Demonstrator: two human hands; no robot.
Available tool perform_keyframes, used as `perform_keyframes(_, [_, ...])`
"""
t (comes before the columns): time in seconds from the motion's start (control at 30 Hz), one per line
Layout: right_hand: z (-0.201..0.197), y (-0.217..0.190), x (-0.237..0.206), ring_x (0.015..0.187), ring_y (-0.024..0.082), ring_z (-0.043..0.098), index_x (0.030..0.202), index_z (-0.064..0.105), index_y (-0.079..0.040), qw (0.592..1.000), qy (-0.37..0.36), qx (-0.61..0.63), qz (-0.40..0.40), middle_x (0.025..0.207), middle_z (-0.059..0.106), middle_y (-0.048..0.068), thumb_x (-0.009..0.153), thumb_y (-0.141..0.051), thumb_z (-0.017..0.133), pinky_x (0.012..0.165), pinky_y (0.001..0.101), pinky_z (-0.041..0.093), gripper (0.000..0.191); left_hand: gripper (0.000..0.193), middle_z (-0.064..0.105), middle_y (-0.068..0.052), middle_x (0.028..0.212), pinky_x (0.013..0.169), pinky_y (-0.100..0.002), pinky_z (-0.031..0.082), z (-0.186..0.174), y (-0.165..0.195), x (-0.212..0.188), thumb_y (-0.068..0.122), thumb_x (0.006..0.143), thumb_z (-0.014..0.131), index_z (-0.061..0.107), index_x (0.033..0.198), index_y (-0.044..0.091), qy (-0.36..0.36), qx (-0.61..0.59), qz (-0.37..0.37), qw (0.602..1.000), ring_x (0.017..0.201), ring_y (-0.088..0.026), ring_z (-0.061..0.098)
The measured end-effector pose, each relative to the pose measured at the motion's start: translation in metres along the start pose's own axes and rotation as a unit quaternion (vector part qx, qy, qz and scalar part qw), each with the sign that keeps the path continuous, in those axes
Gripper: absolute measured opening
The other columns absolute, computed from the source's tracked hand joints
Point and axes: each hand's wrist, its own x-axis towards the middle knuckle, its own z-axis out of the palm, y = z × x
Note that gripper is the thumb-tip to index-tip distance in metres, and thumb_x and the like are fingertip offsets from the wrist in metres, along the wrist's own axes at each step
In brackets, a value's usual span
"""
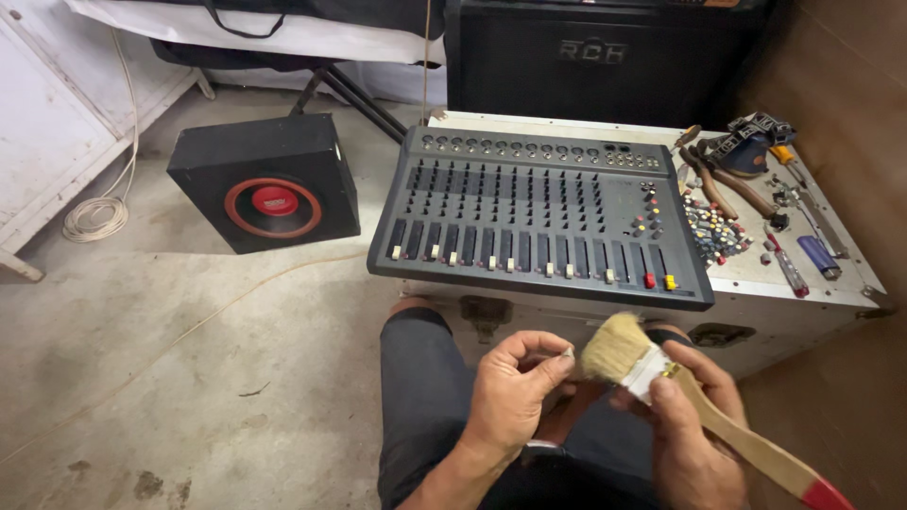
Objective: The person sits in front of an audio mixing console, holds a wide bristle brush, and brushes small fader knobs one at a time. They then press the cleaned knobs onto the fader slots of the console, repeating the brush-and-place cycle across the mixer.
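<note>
Gripping light, stiff-handled paintbrush [661, 373] by its ferrule with right hand [694, 425]; left hand [515, 387] pinching 1 tiny, easily dropped knob [567, 352] beside soft bristles.

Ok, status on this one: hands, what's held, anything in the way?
Left hand pinching a small knob in its fingers. Right hand gripping paintbrush, bristles beside knob. Audio mixer on case ahead, nothing between.
</note>
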Motion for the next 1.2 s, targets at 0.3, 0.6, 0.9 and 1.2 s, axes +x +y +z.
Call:
perform_keyframes(0.3, [-0.018, 0.002, 0.001, 0.074, 0.027, 0.067, 0.118, 0.063, 0.011, 0.991, -0.067, 0.048, 0.11, 0.091, 0.07, 0.022, 0.093, -0.008, 0.059, 0.064, 0.0394, 0.056, 0.031, 0.014, 0.073, -0.007, 0.096, 0.073, -0.032, 0.062, -0.01, 0.006, 0.005, -0.001, 0.091, 0.068, 0.067, 0.104, 0.005, -0.002, -0.181, -0.069, 0.981, 0.081, -0.017, 0.072])
perform_keyframes(0.6, [-0.011, 0.0, -0.003, 0.078, 0.026, 0.068, 0.118, 0.062, 0.012, 0.993, -0.065, 0.029, 0.091, 0.093, 0.069, 0.02, 0.095, -0.006, 0.058, 0.066, 0.04, 0.057, 0.029, 0.006, 0.071, -0.007, 0.095, 0.075, -0.034, 0.061, -0.013, 0.009, 0.004, 0.006, 0.098, 0.068, 0.066, 0.103, 0.005, -0.011, -0.225, -0.087, 0.97, 0.082, -0.018, 0.07])
perform_keyframes(0.9, [-0.006, -0.003, -0.005, 0.081, 0.027, 0.068, 0.123, 0.059, 0.011, 0.996, -0.062, 0.055, 0.039, 0.097, 0.07, 0.021, 0.098, -0.005, 0.055, 0.072, 0.0386, 0.057, 0.029, 0.009, 0.07, -0.01, 0.097, 0.082, -0.031, 0.059, -0.009, 0.016, 0.001, 0.003, 0.099, 0.065, 0.068, 0.107, 0.0, -0.036, -0.215, -0.083, 0.972, 0.087, -0.017, 0.069])
perform_keyframes(1.2, [-0.001, -0.003, -0.005, 0.083, 0.026, 0.069, 0.123, 0.059, 0.011, 0.997, -0.045, 0.056, 0.037, 0.099, 0.07, 0.021, 0.098, -0.005, 0.056, 0.075, 0.0378, 0.057, 0.03, 0.016, 0.074, -0.012, 0.108, 0.086, -0.033, 0.059, -0.006, 0.012, 0.0, 0.006, 0.099, 0.061, 0.066, 0.113, 0.0, -0.025, -0.223, -0.091, 0.97, 0.09, -0.017, 0.069])
